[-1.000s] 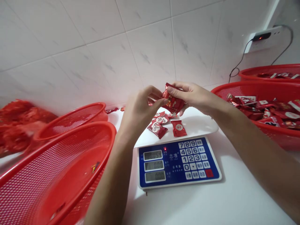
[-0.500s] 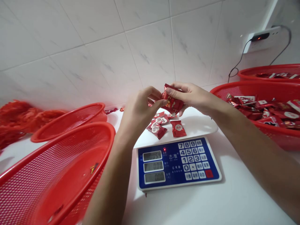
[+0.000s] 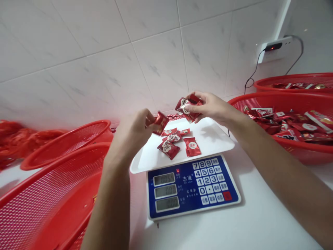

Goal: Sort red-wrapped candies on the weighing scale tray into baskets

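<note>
The left hand [image 3: 131,132] has its fingers pinched on one sweet [image 3: 160,123], at their tips; the right hand [image 3: 213,107] curls around a small bunch [image 3: 185,108]. The hands have just parted, splitting that sweet off. Both hover above the pan [image 3: 214,144], loose sweets [image 3: 172,137] lying nearer; the scale's panel [image 3: 188,189] sits near, a filled basket [image 3: 293,100] right.

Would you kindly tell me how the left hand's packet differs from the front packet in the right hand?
The right-hand packet shows a pale label with dark markings; the left-hand packet shows none from here. The left-hand packet appears lower in view, the right-hand packet higher. Both are red.
</note>
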Available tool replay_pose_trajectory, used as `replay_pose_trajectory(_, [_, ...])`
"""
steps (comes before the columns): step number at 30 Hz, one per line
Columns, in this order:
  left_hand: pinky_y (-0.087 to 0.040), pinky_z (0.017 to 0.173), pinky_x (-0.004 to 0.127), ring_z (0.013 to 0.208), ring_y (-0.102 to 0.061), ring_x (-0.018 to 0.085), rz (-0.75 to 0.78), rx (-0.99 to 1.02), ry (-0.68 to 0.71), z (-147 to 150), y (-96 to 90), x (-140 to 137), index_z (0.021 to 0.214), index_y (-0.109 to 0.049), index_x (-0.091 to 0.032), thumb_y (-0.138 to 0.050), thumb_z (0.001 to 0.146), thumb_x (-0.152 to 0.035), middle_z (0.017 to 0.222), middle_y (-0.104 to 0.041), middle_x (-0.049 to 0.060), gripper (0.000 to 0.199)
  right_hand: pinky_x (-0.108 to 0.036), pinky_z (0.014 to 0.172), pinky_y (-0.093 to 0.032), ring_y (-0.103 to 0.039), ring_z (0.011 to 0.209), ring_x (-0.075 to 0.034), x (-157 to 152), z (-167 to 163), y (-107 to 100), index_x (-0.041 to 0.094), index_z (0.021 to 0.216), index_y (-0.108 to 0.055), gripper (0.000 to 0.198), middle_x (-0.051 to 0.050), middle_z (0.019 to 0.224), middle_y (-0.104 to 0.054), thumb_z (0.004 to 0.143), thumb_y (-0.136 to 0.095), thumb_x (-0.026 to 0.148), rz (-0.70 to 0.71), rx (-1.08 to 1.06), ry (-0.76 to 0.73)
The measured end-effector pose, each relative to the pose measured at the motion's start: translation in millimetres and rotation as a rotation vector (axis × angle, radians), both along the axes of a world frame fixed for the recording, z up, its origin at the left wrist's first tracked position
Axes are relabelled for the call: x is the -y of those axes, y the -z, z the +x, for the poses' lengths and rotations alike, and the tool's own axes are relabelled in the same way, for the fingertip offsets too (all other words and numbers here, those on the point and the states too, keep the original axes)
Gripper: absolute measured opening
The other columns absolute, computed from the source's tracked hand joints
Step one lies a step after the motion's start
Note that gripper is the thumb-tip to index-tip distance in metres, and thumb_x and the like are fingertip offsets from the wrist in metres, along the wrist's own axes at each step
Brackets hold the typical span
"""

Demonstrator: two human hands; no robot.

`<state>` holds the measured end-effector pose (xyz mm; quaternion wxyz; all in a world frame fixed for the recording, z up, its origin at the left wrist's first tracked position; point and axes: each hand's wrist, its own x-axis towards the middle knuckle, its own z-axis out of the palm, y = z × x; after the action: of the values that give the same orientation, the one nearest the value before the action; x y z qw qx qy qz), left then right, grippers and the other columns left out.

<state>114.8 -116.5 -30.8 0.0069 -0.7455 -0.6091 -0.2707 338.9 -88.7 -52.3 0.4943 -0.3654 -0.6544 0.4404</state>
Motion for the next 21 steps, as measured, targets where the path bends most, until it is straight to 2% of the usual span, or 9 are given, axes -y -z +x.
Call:
replay_pose_trajectory(3, [-0.041,0.054,0.033,0.068,-0.065,0.028,-0.092,-0.307,-0.035,-7,7.6,-6,0.068,-0.06,-0.024,-0.068,0.075,-0.02,0.071,-0.07,0.007,0.011,-0.022,0.053,-0.056,-0.063,0.069,-0.013,1,3,-3,0.018,0.094,-0.061,0.011,-0.003,0.082,-0.063,0.087,-0.069,0.015,0.021,0.008,0.021])
replay_pose_trajectory(6, [-0.045,0.058,0.034,0.074,-0.067,0.029,-0.118,-0.346,-0.006,-8,13.0,-9,0.074,-0.064,-0.024,-0.068,0.075,-0.02,0.078,-0.072,0.007,0.005,-0.023,0.052,-0.056,-0.062,0.066,-0.012,3,2,-4,0.017,0.093,-0.061,0.01,-0.003,0.083,-0.064,0.087,-0.068,0.014,0.019,0.015,0.002])
replay_pose_trajectory(11, [-0.051,0.07,0.038,0.088,-0.069,0.03,-0.051,-0.227,0.034,-7,6.3,-4,0.098,-0.07,-0.023,-0.065,0.082,-0.028,0.098,-0.076,0.011,0.018,-0.023,0.054,-0.056,-0.063,0.071,-0.013,4,1,-4,0.018,0.095,-0.061,0.011,-0.003,0.086,-0.064,0.086,-0.068,0.016,0.048,0.012,-0.015])
replay_pose_trajectory(16, [-0.052,0.075,0.035,0.088,-0.069,0.024,0.037,0.043,0.137,0,-6.9,14,0.09,-0.07,-0.027,-0.063,0.083,-0.026,0.094,-0.076,0.004,0.01,-0.024,0.057,-0.055,-0.063,0.072,-0.014,7,1,-4,0.019,0.094,-0.061,0.01,-0.003,0.084,-0.063,0.088,-0.069,0.02,0.08,0.02,-0.013])
replay_pose_trajectory(21, [-0.053,0.074,0.035,0.087,-0.069,0.023,0.095,0.079,0.124,4,-9.6,22,0.091,-0.071,-0.025,-0.063,0.084,-0.028,0.094,-0.076,0.004,0.011,-0.024,0.055,-0.054,-0.062,0.069,-0.013,6,0,-4,0.019,0.097,-0.061,0.013,-0.002,0.082,-0.063,0.087,-0.069,0.018,0.075,0.016,-0.018])
